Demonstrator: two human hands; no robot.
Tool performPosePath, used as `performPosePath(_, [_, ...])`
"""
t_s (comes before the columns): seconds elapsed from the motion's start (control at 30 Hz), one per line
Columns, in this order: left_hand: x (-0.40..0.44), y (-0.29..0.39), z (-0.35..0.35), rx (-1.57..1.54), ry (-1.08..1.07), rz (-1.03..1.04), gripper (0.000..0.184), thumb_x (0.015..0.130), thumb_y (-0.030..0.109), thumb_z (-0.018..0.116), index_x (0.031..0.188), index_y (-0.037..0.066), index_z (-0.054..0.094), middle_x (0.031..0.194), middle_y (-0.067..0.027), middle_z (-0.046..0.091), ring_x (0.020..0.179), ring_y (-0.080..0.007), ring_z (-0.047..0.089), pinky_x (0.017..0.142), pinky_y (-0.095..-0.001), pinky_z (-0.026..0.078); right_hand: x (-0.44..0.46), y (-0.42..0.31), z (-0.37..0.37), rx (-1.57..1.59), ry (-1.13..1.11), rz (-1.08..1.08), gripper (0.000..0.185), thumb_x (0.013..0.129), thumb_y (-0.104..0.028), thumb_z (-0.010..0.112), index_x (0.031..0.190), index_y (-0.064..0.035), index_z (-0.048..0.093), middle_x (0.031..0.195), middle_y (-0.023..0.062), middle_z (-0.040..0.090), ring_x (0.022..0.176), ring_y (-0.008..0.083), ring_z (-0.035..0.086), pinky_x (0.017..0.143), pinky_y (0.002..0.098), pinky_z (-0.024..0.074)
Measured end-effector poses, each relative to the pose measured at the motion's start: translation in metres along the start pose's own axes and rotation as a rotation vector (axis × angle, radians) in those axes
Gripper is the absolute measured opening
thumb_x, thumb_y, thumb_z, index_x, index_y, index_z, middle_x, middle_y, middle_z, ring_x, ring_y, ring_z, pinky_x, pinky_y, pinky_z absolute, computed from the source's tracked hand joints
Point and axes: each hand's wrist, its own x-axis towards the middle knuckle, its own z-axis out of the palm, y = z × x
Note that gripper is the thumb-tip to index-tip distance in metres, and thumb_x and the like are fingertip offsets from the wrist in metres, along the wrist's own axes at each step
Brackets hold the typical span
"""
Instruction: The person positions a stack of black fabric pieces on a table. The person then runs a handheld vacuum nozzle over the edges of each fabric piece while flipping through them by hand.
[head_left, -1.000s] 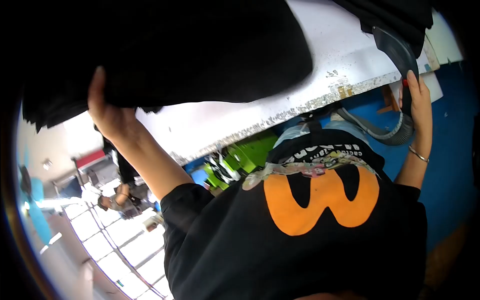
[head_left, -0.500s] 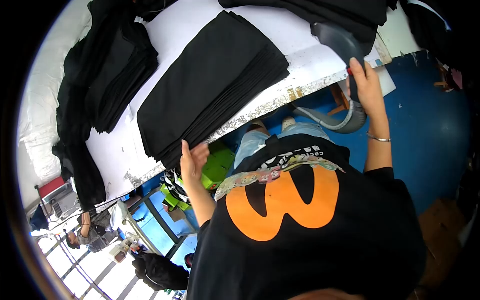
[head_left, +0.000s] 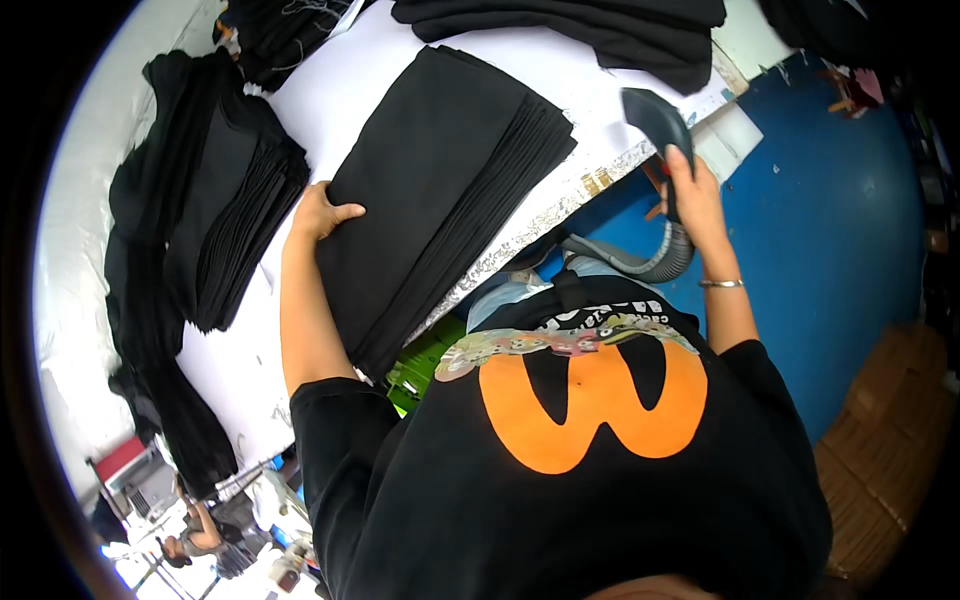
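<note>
Head view: I have both hands in sight. The stack (head_left: pixel 430 150), black folded cloth in many layers, lies aslant on the white counter (head_left: pixel 335 95), its layered side towards the wearer and its near end at the counter's front edge. I note the left hand (head_left: pixel 325 212) at the stack's left margin, thumb stretched over the top layer; the other fingers are mostly hidden at the edge, so I cannot tell whether they pinch the cloth or only rest against it. The right hand (head_left: pixel 692 190) is wrapped round the dark, curved tool (head_left: pixel 655 118), which shows a spot of red by the thumb. I see the tool's head near the counter's front edge, right of the stack and apart from it; contact with the counter cannot be judged. A ribbed grey hose (head_left: pixel 668 258) bends down from the grip towards the wearer's legs. Left of the stack I record a second black pile (head_left: pixel 220 210), also layered; at the far right, a third pile (head_left: pixel 600 30) near the tool. Blue floor (head_left: pixel 790 270) and brown cardboard (head_left: pixel 880 430) lie to the right. I log a bracelet (head_left: pixel 722 284) on the right wrist.
</note>
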Motion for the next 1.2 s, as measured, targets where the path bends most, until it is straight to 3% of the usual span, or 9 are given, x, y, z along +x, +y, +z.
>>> performPosePath(0.17, [-0.024,0.062,-0.011,-0.142,-0.153,0.095,0.063,0.069,0.024,0.090,0.119,-0.005,0.066,0.105,-0.0208,0.074,0.096,-0.0309,0.072,0.093,-0.0379,0.054,-0.038,0.008,-0.024,0.060,0.130,0.034,0.052,0.100,-0.054,0.056,0.092,-0.0027,0.056,0.062,0.0060,0.056,0.048,0.0141,0.055,0.046,0.0283,0.0457])
performPosePath(0.47, [-0.173,0.142,-0.121,0.486,0.874,0.369,0.028,0.076,0.017,0.080,0.099,0.007,0.068,0.090,-0.0108,0.070,0.085,-0.0347,0.068,0.074,-0.0422,0.053,-0.023,0.003,-0.019,0.203,0.147,-0.013,0.052,0.100,-0.054,0.058,0.091,-0.0030,0.057,0.058,0.0035,0.053,0.045,0.0130,0.053,0.045,0.0276,0.0460])
performPosePath(0.67, [-0.201,0.118,-0.011,0.627,0.973,0.403,0.028,0.066,0.005,0.063,0.093,0.011,0.061,0.072,-0.0024,0.052,0.065,-0.0242,0.054,0.059,-0.0387,0.041,-0.012,0.013,-0.007,0.117,0.123,-0.016,0.052,0.100,-0.052,0.058,0.088,-0.0014,0.060,0.060,0.0045,0.056,0.047,0.0118,0.054,0.046,0.0277,0.0431])
performPosePath(0.77, [-0.211,0.120,0.079,0.493,0.313,0.182,0.044,0.068,0.023,0.082,0.103,0.008,0.060,0.085,-0.0078,0.061,0.076,-0.0301,0.062,0.070,-0.0421,0.049,-0.012,0.022,-0.004,0.079,0.058,-0.002,0.051,0.099,-0.052,0.059,0.093,-0.0013,0.060,0.062,0.0043,0.056,0.049,0.0118,0.055,0.045,0.0269,0.0426])
performPosePath(0.87, [-0.221,0.123,0.118,0.241,0.311,0.209,0.076,0.068,0.056,0.084,0.112,0.001,0.058,0.097,-0.0153,0.066,0.085,-0.0352,0.067,0.072,-0.0423,0.054,-0.018,0.023,-0.002,0.166,0.038,0.006,0.049,0.099,-0.049,0.060,0.102,-0.0008,0.060,0.066,0.0045,0.058,0.051,0.0113,0.056,0.046,0.0261,0.0424])
performPosePath(0.97, [-0.179,0.127,0.080,0.098,-0.112,0.069,0.060,0.074,0.046,0.083,0.105,0.000,0.059,0.100,-0.0186,0.065,0.086,-0.0378,0.066,0.072,-0.0418,0.055,-0.021,0.021,-0.008,0.151,-0.055,0.024,0.047,0.098,-0.045,0.063,0.112,-0.0009,0.060,0.071,0.0044,0.059,0.055,0.0103,0.056,0.050,0.0247,0.0441])
performPosePath(1.03, [-0.142,0.143,0.065,0.248,0.221,0.414,0.061,0.071,0.030,0.087,0.119,0.004,0.060,0.124,-0.0198,0.058,0.105,-0.0385,0.062,0.084,-0.0437,0.053,-0.023,0.016,-0.007,0.163,-0.106,-0.027,0.044,0.099,-0.043,0.063,0.114,-0.0021,0.061,0.072,0.0033,0.058,0.058,0.0092,0.056,0.055,0.0240,0.0454])
performPosePath(1.1, [-0.098,0.197,0.042,0.306,0.300,0.638,0.098,0.061,0.013,0.091,0.148,0.015,0.046,0.156,-0.0213,0.037,0.136,-0.0394,0.046,0.103,-0.0460,0.044,-0.025,0.013,-0.006,0.189,-0.089,-0.009,0.043,0.099,-0.043,0.063,0.114,-0.0025,0.061,0.073,0.0029,0.058,0.059,0.0088,0.056,0.055,0.0239,0.0454])
performPosePath(1.2, [-0.034,0.267,0.032,0.545,0.333,0.938,0.103,0.058,0.011,0.091,0.150,0.025,0.045,0.161,-0.0146,0.033,0.146,-0.0362,0.036,0.109,-0.0504,0.040,-0.028,0.013,-0.003,0.223,-0.111,-0.001,0.042,0.100,-0.043,0.062,0.114,-0.0033,0.062,0.076,0.0018,0.059,0.062,0.0076,0.055,0.057,0.0233,0.0450])
